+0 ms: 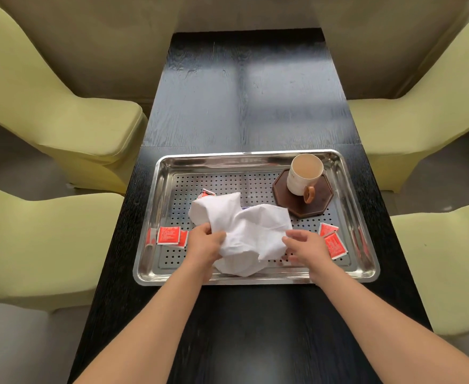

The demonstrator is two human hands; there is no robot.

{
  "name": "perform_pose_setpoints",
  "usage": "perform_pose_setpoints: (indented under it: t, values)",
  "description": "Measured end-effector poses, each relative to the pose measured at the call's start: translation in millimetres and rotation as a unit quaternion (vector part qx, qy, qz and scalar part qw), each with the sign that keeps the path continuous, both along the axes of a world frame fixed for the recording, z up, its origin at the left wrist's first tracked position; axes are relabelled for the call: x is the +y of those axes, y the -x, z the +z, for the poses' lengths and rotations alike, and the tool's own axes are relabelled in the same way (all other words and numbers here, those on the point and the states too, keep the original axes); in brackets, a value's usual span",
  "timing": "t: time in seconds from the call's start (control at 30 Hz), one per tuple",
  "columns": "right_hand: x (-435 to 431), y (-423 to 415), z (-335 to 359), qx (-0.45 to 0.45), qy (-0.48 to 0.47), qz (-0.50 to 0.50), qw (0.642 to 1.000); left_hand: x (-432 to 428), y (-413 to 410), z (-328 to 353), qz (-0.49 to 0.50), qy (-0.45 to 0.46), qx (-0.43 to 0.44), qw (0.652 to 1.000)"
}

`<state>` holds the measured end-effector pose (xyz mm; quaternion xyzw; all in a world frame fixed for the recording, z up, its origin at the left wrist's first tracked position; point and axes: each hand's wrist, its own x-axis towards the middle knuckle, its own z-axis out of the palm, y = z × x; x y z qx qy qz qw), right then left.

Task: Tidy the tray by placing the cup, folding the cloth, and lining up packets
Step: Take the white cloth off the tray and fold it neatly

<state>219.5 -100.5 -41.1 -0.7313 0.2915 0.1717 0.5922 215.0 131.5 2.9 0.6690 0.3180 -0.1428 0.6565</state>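
Cloth: we saw the white cloth point(241, 231) crumpled at the tray's centre; soft, limp, best taken by its corners.
Hands: our left hand point(204, 243) pinched its 9 o'clock edge; our right hand point(306, 245) lay half-open at 3 o'clock.
Packets: we counted about five red packets point(169, 235), scattered.
Cup: one cup point(304, 174), at 1 o'clock.
Tray: one tray point(258, 156) on the desk point(244, 106).

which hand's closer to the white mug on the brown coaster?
Right. The right hand is below the white mug, slightly off to one side; the left hand is farther across, on the white cloth.
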Motion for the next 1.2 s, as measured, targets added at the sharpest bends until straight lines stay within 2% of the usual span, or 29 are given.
perform_pose_setpoints:
  t: [0.17, 0.43, 0.6, 0.77, 0.87, 0.93, 1.0, 1.07, 1.13, 1.2]
  values:
    - [4, 17, 41, -0.089, -0.055, -0.062, 0.993, 34, 32, 32, 0.04, 0.044, -0.077, 0.995]
    - [9, 81, 124, -0.197, -0.091, 0.015, 0.976, 69, 105, 102, 0.024, 0.062, -0.213, 0.975]
    - [9, 135, 140, -0.202, -0.119, 0.054, 0.971, 80, 160, 135, -0.009, 0.031, -0.274, 0.961]
    - [-1, 192, 103, -0.159, -0.042, 0.067, 0.984, 60, 200, 98, -0.078, -0.055, -0.188, 0.978]
    - [-21, 221, 65, -0.107, 0.076, 0.057, 0.99, 39, 217, 49, -0.131, -0.1, -0.077, 0.983]
    - [-33, 236, 46, -0.066, 0.118, 0.045, 0.99, 27, 228, 16, -0.151, -0.118, -0.004, 0.981]
    - [-41, 245, 38, -0.051, 0.134, 0.032, 0.989, 19, 240, -9, -0.161, -0.119, 0.038, 0.979]
    - [-43, 249, 36, -0.058, 0.135, 0.013, 0.989, 18, 253, -25, -0.124, -0.122, 0.052, 0.983]
    - [-43, 250, 37, -0.068, 0.104, -0.02, 0.992, 25, 267, -39, -0.093, -0.187, 0.068, 0.975]
    - [-41, 250, 41, -0.076, 0.072, -0.051, 0.993, 33, 280, -50, -0.088, -0.274, 0.105, 0.952]
